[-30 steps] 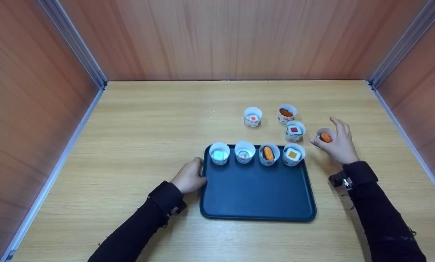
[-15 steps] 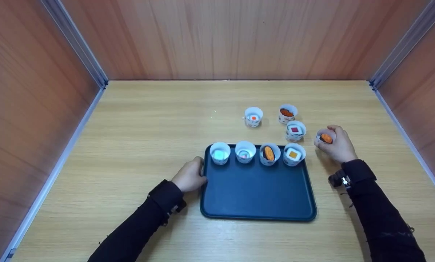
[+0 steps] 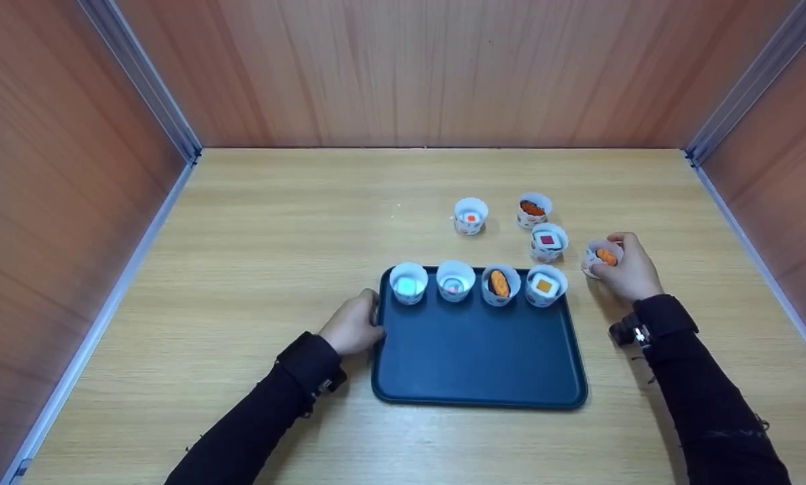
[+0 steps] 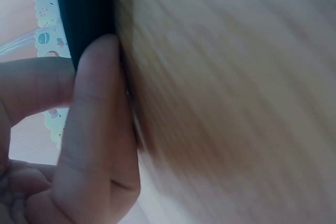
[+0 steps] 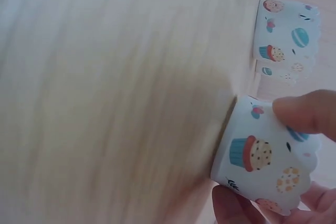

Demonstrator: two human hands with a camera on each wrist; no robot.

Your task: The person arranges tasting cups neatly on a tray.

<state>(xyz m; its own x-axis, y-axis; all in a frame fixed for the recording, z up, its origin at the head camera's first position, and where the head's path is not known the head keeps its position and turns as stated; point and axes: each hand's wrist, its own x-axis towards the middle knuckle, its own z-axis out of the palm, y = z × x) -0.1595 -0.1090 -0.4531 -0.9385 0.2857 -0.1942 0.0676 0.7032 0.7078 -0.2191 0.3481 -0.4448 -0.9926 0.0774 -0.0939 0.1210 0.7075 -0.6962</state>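
Observation:
My left hand (image 3: 353,325) grips the left rim of a dark blue-green tray (image 3: 477,357); in the left wrist view its fingers (image 4: 94,124) press at the tray's edge (image 4: 86,9). At the right, my right hand (image 3: 629,271) pinches a paper baking cup (image 3: 592,264) holding an orange piece (image 3: 606,256). The right wrist view shows thumb and fingers on opposite sides of this cupcake-printed baking cup (image 5: 257,156), its base at or just above the table. Along the tray's far edge stand several filled cups, among them one with a mint-green piece (image 3: 408,285).
Beyond the tray stand three more paper cups: one with a small red-orange piece (image 3: 470,219), one with a reddish-brown piece (image 3: 532,209), one with a white-and-dark-red square (image 3: 548,241). Wood-grain panels (image 3: 416,74) wall the table (image 3: 275,236) at back and sides.
My right hand's thumb and fingers have closed from spread apart to pinching the cup with the orange piece, which has tilted or shifted slightly. My left hand has stayed on the tray.

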